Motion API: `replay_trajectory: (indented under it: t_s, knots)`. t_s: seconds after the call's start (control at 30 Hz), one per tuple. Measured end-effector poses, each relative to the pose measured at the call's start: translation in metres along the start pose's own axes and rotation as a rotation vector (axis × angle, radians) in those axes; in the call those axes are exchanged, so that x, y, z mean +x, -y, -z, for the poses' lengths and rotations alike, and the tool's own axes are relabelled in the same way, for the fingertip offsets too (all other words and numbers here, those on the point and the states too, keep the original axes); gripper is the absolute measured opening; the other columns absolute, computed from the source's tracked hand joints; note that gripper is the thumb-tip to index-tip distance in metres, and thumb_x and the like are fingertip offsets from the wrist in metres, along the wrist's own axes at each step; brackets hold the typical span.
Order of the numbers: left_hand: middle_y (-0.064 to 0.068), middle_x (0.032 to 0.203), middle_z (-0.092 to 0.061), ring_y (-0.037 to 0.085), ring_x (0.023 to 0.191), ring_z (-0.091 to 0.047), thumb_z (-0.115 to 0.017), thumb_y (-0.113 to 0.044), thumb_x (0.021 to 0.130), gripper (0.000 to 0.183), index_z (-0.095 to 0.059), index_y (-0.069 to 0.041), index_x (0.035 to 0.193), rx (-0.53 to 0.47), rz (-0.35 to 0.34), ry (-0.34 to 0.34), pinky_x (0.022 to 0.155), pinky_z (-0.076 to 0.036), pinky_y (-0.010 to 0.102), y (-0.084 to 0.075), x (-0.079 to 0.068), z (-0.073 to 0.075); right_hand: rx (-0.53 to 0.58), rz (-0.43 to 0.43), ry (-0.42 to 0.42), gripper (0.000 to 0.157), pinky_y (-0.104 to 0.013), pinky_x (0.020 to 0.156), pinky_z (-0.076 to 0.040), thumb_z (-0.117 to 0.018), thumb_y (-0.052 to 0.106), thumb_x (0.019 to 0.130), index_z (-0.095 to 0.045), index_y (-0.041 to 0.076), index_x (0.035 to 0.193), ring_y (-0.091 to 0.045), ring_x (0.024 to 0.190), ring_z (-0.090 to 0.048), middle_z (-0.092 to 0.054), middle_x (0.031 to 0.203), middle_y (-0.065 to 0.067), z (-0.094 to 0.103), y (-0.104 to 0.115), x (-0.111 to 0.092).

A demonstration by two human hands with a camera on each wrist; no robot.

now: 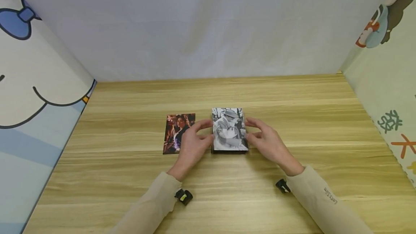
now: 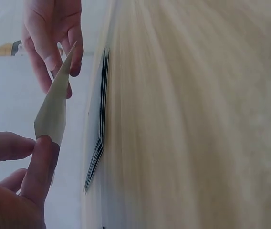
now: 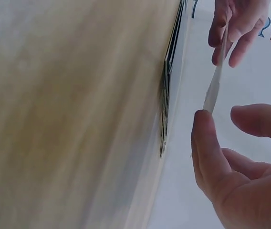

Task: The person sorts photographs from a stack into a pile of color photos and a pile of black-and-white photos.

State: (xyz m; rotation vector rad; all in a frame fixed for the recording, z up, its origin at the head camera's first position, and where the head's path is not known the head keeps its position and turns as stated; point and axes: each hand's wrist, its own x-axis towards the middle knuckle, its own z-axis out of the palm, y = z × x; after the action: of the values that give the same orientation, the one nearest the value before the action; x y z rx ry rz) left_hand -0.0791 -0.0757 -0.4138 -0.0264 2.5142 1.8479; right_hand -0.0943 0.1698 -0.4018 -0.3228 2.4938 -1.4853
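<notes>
A black-and-white photo card (image 1: 229, 129) showing a figure in a hat is held between both hands at its side edges. In the left wrist view the photo card (image 2: 52, 114) is tilted edge-on, raised above a thin dark-edged stack of cards (image 2: 102, 105). My left hand (image 1: 195, 142) holds the card's left edge with thumb and fingertips. At the right edge, my right hand (image 1: 266, 140) holds it with curved fingers; the right wrist view has a fingertip against the card (image 3: 214, 90). To the left lies a colour photo card (image 1: 172, 133), partly covered by the left hand.
The wood-grain table (image 1: 292, 100) meets a pale back wall (image 1: 208, 28). Cartoon-printed panels (image 1: 65, 68) flank it on the left and right. Small black devices (image 1: 184, 196) are strapped at both wrists.
</notes>
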Motion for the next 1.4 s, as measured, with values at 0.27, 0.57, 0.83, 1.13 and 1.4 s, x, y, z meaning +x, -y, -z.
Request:
replay_trajectory:
  t_s: [0.27,0.57,0.83,1.13,1.4]
  knots:
    - [0.005,0.133,-0.068,0.021,0.094,-0.076,-0.071,-0.001,0.088,0.049,-0.066,-0.009,0.136,-0.057,0.003,-0.016,0.069,-0.060,0.028,-0.002,-0.003,-0.003,0.011,-0.003,-0.038,0.064,-0.032,0.083,-0.061,-0.065,-0.002,0.095,-0.042,-0.003,0.154,-0.040,0.114,-0.067,-0.053,0.148,-0.023,-0.001,0.001,-0.001]
    - [0.006,0.132,-0.067,0.022,0.094,-0.075,-0.075,-0.002,0.086,0.081,-0.042,-0.015,0.159,-0.153,0.027,-0.029,0.069,-0.060,0.028,-0.005,-0.006,-0.006,0.088,0.012,-0.057,0.067,-0.024,0.084,-0.059,-0.064,-0.003,0.094,-0.038,-0.003,0.156,-0.039,0.114,-0.066,-0.055,0.144,-0.024,0.004,0.003,-0.004]
    - [0.010,0.121,-0.072,0.023,0.094,-0.075,-0.072,-0.003,0.088,0.065,-0.054,-0.008,0.150,-0.168,0.034,-0.011,0.070,-0.057,0.027,-0.011,-0.007,-0.009,0.132,0.013,-0.071,0.064,-0.018,0.085,-0.055,-0.063,-0.004,0.095,-0.041,-0.006,0.154,-0.038,0.113,-0.066,-0.059,0.136,-0.025,0.010,0.005,-0.007]
    - [0.007,0.118,-0.070,0.020,0.097,-0.074,-0.070,-0.004,0.089,0.051,-0.067,-0.013,0.140,-0.173,0.022,-0.022,0.073,-0.060,0.028,-0.016,-0.011,-0.014,0.130,0.030,-0.076,0.059,-0.017,0.089,-0.054,-0.063,-0.004,0.095,-0.046,-0.006,0.151,-0.037,0.113,-0.065,-0.060,0.133,-0.025,0.017,0.008,-0.011]
    - [0.004,0.116,-0.071,0.017,0.093,-0.074,-0.071,-0.006,0.089,0.049,-0.069,-0.016,0.137,-0.185,0.001,-0.025,0.068,-0.056,0.024,-0.019,-0.012,-0.020,0.093,0.047,-0.092,0.057,-0.017,0.089,-0.054,-0.063,-0.004,0.095,-0.048,-0.007,0.150,-0.038,0.113,-0.065,-0.061,0.130,-0.025,0.024,0.011,-0.016]
